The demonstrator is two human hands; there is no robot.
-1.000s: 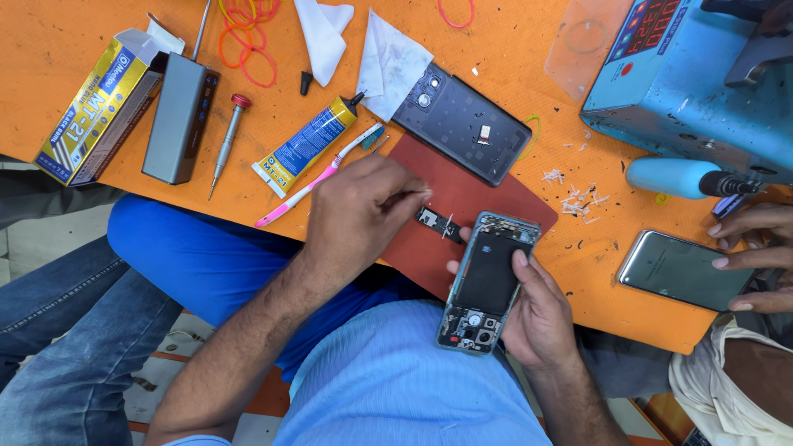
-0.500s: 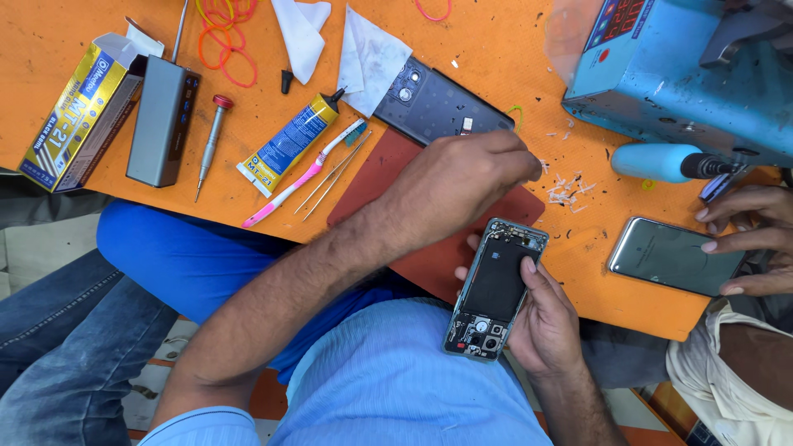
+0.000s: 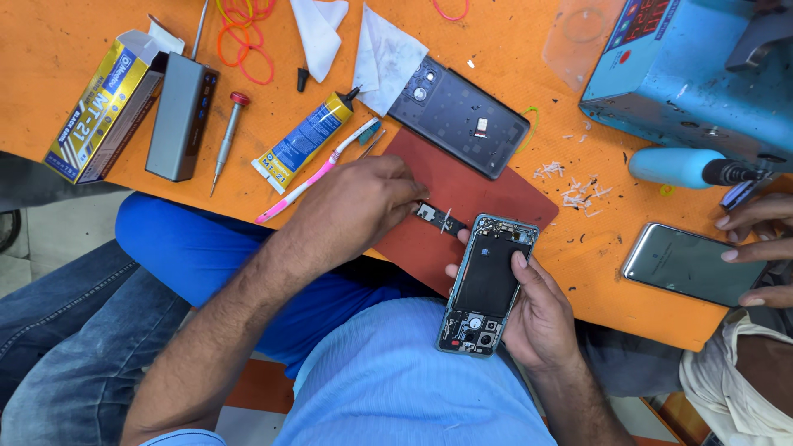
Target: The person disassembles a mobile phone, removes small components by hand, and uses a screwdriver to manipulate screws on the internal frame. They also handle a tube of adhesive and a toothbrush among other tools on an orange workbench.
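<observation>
Across the orange tabletop (image 3: pixel 66 33) from the left, we pass a yellow box (image 3: pixel 99 107), a grey block (image 3: pixel 180 116), a small screwdriver (image 3: pixel 227 136), a glue tube (image 3: pixel 304 139) and a pink toothbrush (image 3: pixel 318 169). Our left hand (image 3: pixel 355 211) comes next, its grip pinched on a small dark component (image 3: pixel 438 218) over the red mat (image 3: pixel 471 198). Just right and slightly lower lies the opened phone (image 3: pixel 486 285), long axis running toward us, cradled in our right hand (image 3: pixel 541 318), fingers curled around its edge. So the component sits just beside the phone's top end, left hand nearer. Farther right, another person's hand (image 3: pixel 756 248) rests by a second phone (image 3: pixel 690 264).
</observation>
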